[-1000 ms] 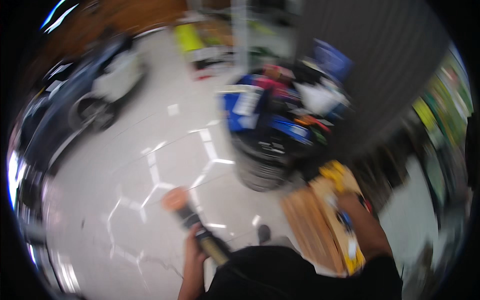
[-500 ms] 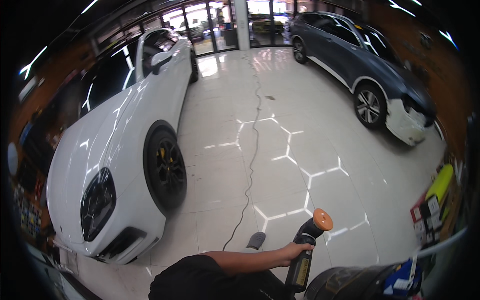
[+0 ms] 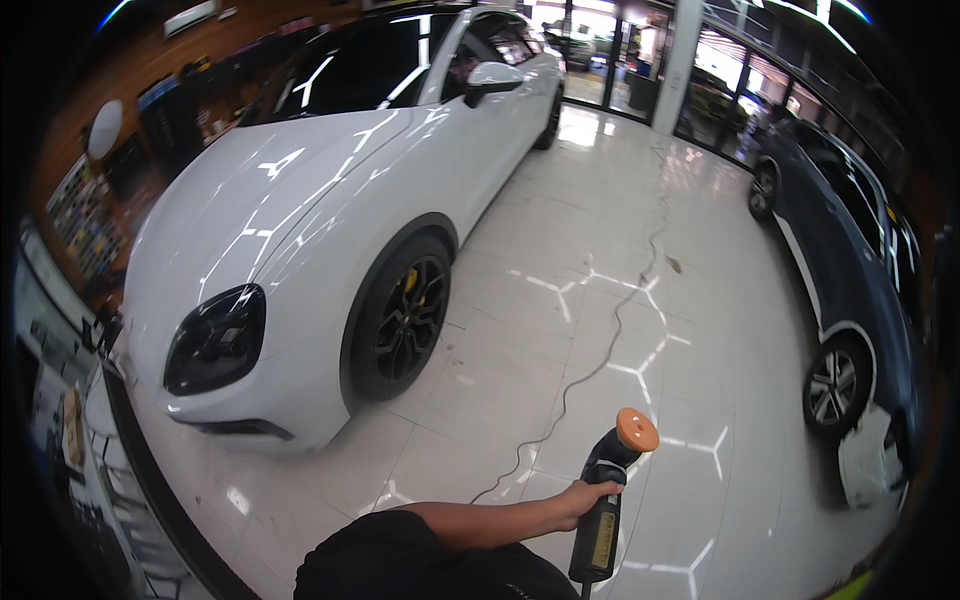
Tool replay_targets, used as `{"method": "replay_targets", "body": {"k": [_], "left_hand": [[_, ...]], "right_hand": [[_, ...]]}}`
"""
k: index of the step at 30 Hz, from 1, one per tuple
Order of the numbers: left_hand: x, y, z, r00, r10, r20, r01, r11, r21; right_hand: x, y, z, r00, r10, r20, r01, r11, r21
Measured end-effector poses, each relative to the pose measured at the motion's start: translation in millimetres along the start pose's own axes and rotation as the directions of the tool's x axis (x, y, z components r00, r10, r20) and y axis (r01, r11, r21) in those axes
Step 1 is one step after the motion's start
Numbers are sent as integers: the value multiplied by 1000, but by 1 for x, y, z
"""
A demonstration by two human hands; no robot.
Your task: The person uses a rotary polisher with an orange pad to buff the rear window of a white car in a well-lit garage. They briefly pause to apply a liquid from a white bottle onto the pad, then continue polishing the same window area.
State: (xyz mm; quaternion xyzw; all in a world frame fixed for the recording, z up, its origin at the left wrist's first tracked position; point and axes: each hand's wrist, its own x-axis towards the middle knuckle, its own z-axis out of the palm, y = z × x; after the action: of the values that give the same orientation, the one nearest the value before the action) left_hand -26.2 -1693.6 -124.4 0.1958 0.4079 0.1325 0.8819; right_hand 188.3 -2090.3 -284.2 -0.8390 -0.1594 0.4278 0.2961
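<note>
My left hand (image 3: 587,499), at the end of a black-sleeved arm from the lower left, is wrapped round the body of a black car polisher (image 3: 597,535). The tool stands nearly upright, its head on top, with a round orange pad or backing plate (image 3: 637,430) facing up and toward me. A dark cord leaves its lower end at the bottom edge. The pad touches nothing. My right hand is out of view. Ahead to the left stands a white car (image 3: 300,260), its dark headlight (image 3: 215,340) and black front wheel (image 3: 405,320) nearest me.
A grey cable (image 3: 618,325) winds across the glossy tiled floor (image 3: 500,370). On the right is a dark blue car (image 3: 840,220) with a white, worn-looking front corner (image 3: 870,465). Glass doors (image 3: 610,60) and a pillar (image 3: 680,65) stand at the back. A dark-edged counter or rack (image 3: 90,470) lies at left.
The view has swung left, so both cars sit further right in it. The black drum and the boxes at lower right have left the picture. My left hand keeps its grip on the polisher.
</note>
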Motion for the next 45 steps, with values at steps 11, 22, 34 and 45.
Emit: {"method": "replay_targets", "body": {"k": [11, 22, 34, 45], "left_hand": [[162, 134, -36, 949, 120, -292, -224, 907, -356], [253, 327, -30, 873, 228, -431, -452, 710, -540], [451, 594, -72, 891, 177, -419, -427, 642, -637], [600, 896, -58, 712, 446, -542, -655, 700, -284]], "right_hand": [[295, -138, -33, 946, 160, 282, -131, 984, -117], [728, -504, -72, 920, -317, 229, 390, 712, -583], [827, -754, 90, 706, -84, 703, 705, 171, -688], [1055, -914, 144, 771, -202, 603, 581, 612, -537]]}}
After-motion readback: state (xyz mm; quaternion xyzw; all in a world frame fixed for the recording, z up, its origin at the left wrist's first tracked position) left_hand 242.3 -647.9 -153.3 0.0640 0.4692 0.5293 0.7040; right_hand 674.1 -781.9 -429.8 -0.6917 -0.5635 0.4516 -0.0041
